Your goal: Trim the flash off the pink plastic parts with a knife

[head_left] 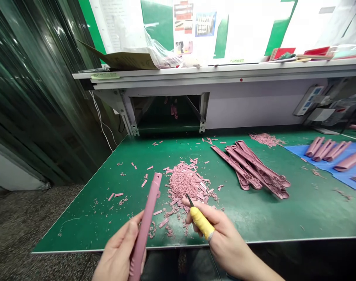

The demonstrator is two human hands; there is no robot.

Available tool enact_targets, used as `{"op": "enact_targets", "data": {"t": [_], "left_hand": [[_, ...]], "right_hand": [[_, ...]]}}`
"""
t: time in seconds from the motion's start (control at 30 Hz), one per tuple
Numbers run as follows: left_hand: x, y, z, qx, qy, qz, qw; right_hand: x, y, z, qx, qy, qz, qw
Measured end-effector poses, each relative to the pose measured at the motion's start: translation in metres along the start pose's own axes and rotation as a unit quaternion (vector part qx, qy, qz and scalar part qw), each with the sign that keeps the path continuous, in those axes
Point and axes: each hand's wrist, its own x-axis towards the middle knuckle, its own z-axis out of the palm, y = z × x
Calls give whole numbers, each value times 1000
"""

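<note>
My left hand (pixel 122 246) is wrapped round a long pink plastic part (pixel 147 220), which stands tilted with its holed end up, over the front edge of the green table (pixel 102 230). To its right, my right hand (pixel 217 230) grips a knife with a yellow-wrapped handle (pixel 202 223); the dark blade points up and left, apart from the pink part. Behind the knife lies a heap of pink shavings and small strips (pixel 184 181). Several long pink parts (pixel 251 168) are stacked crosswise to the right of the heap.
More pink pieces (pixel 324 150) rest on a blue sheet (pixel 295 150) at the right. A smaller scrap pile (pixel 266 139) lies at the back. Above runs a shelf (pixel 225 72) with papers; a power strip (pixel 309 99) is mounted at the right. Loose scraps dot the left side.
</note>
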Motion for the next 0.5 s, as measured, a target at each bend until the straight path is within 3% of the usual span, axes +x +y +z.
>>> {"op": "enact_targets", "data": {"t": [0.13, 0.27, 0.37, 0.5], "left_hand": [[12, -20, 19, -31, -72, -84, 993], [11, -36, 27, -38, -87, -100, 990], [10, -38, 26, -45, -94, -105, 989], [9, -31, 24, -44, -107, -95, 989]], "right_hand": [[14, 14, 7, -129, 19, -98, 987], [36, 14, 3, -348, 76, -136, 924], [47, 9, -2, -454, 77, -141, 876], [50, 6, -5, -488, 58, -163, 855]]}}
